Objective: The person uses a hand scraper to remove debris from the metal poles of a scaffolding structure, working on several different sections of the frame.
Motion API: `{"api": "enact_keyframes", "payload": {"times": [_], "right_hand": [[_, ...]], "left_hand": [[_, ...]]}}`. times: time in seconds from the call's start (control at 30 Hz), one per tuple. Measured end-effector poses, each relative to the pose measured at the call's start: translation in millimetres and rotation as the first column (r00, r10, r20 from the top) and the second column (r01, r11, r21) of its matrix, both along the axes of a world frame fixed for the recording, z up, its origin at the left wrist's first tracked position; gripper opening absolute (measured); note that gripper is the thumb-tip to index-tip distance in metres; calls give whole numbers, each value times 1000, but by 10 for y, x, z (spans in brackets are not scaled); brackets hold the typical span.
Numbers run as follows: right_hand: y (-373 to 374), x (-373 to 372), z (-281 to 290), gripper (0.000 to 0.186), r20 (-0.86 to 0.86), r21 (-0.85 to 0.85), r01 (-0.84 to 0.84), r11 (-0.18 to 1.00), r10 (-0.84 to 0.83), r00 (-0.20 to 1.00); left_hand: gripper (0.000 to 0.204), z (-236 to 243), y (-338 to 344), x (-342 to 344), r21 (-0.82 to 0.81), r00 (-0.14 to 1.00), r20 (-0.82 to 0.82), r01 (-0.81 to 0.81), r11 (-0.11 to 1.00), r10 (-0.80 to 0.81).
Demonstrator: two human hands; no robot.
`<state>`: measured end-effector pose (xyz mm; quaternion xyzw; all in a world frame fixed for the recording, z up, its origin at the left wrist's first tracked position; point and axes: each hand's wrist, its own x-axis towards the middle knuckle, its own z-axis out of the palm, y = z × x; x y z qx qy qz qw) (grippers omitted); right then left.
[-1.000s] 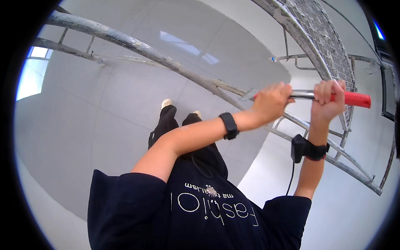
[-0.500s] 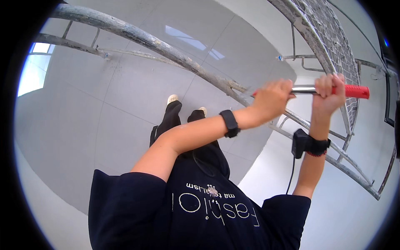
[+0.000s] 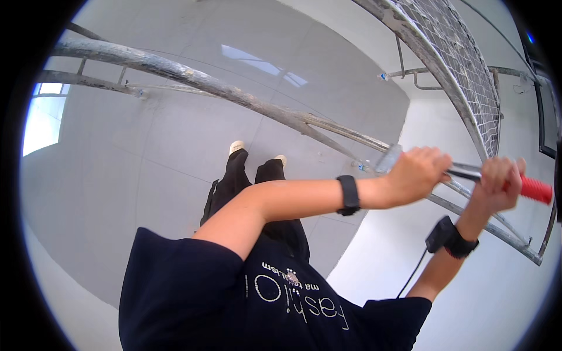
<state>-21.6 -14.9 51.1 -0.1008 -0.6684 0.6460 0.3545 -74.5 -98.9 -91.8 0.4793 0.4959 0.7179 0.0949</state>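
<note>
Both your hands are curled closed around the tool [image 3: 465, 174], fingers wrapped with no gap that can be seen. Going left to right along it, your left hand [image 3: 417, 175] holds it just behind its broad metal head [image 3: 389, 158], the back of that hand facing up; the head sticks out past your left knuckles, blurred, and you cannot tell from this view whether it touches anything. A short length of bare metal shaft shows between your fists, then your right hand [image 3: 500, 180] grips it where the red handle [image 3: 537, 191] begins, the rest of that ribbed handle jutting out to the right. So the tool lies inside both your grips, slanting slightly down toward its handle end. Left of the tool, a paint-spotted pipe [image 3: 234, 96] runs down toward its head, and your pale shoes [image 3: 236, 146] are on the grey tiles. Below and left of the tool, your dark shirt [image 3: 281, 316] carries pale lettering, upside down in this view and partly lost in folds, with a small motif amid it. Above the tool's handle end is a wire mesh panel [image 3: 462, 58]. You can make out no lettering on the tool itself.
</note>
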Motion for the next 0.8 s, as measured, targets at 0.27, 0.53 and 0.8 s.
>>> {"api": "enact_keyframes", "payload": {"times": [0.27,0.53,0.8], "right_hand": [[243,988,504,19,-40,201,145,969,-140,989],[224,957,509,17,82,224,-45,974,27,996],[224,472,-52,17,6,77,-8,997,8,1000]], "left_hand": [[28,408,451,747,98,998,-63,34,995,-28],[29,307,473,757,115,997,-74,21,993,-13],[26,-104,366,326,-13,986,-136,-101,995,99]]}}
